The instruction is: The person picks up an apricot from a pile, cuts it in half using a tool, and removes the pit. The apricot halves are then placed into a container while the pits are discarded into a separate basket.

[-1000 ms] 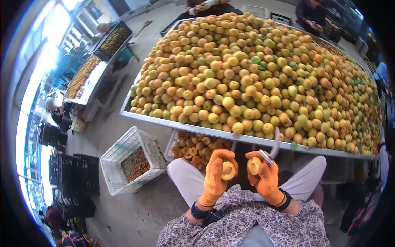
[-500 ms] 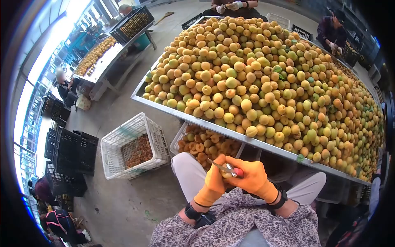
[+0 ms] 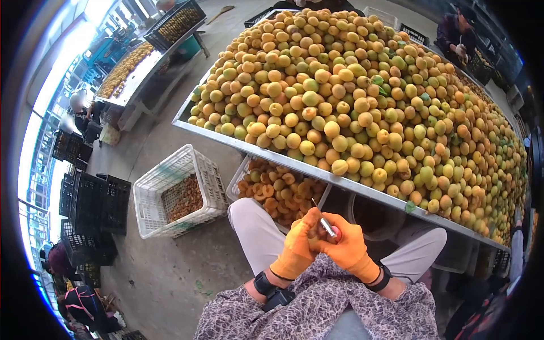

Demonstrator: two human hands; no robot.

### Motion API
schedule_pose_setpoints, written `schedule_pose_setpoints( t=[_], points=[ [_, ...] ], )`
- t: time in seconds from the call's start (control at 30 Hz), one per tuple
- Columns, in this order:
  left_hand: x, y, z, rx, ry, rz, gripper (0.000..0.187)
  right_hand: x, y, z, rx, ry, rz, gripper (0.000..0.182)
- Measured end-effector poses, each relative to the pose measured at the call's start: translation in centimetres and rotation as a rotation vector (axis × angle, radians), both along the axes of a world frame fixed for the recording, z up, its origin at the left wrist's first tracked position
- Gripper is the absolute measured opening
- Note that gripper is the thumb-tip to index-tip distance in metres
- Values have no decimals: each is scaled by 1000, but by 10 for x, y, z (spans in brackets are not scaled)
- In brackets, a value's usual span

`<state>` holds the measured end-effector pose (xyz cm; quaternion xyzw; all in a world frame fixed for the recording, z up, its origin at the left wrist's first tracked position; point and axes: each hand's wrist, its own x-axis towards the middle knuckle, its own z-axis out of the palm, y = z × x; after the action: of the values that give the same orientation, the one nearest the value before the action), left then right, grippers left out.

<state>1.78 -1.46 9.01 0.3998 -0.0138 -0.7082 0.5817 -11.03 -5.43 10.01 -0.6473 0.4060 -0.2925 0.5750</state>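
Note:
Both hands wear orange gloves and meet above my lap. My right hand (image 3: 348, 243) is closed around a small knife (image 3: 327, 227) with a red and silver handle, its narrow blade pointing up and away. My left hand (image 3: 298, 245) is curled against the right, around an apricot that the fingers almost wholly hide. Just beyond them, a white crate of halved apricots (image 3: 277, 190) stands partly under the table edge. Whole apricots (image 3: 340, 107) are heaped high on the metal-edged table (image 3: 255, 148) ahead.
To the left, a white crate (image 3: 148, 218) holds brown apricot stones (image 3: 184, 198). Black crates (image 3: 96, 204) are stacked farther left. Another fruit-covered table (image 3: 136, 76) stands at the back left. A person (image 3: 456, 34) works at the far right.
My hands have come closer together, and the knife has turned from pointing left to pointing upward. The apricot between them shows less. The whole view has shifted slightly.

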Motion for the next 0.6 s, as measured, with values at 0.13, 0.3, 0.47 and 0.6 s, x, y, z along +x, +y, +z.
schedule_pose_setpoints(
  t=[0.13, 0.3, 0.47, 0.6],
  points=[
    [-5, -2, -18, -33, 49, 19, 37, -5, 0, -8, 13, -28, -13, 52],
    [-11, -7, -21, 149, 43, -10, 40, -14, -5, -12, 52, 28, -18, 46],
    [-16, -10, -36, 124, 9, 11, 43, -16, -2, -27, -33, -50, -34, 44],
    [-16, -15, -44, 173, -61, 2, 48, -18, -1, -33, 23, -43, -66, 43]
  ],
)
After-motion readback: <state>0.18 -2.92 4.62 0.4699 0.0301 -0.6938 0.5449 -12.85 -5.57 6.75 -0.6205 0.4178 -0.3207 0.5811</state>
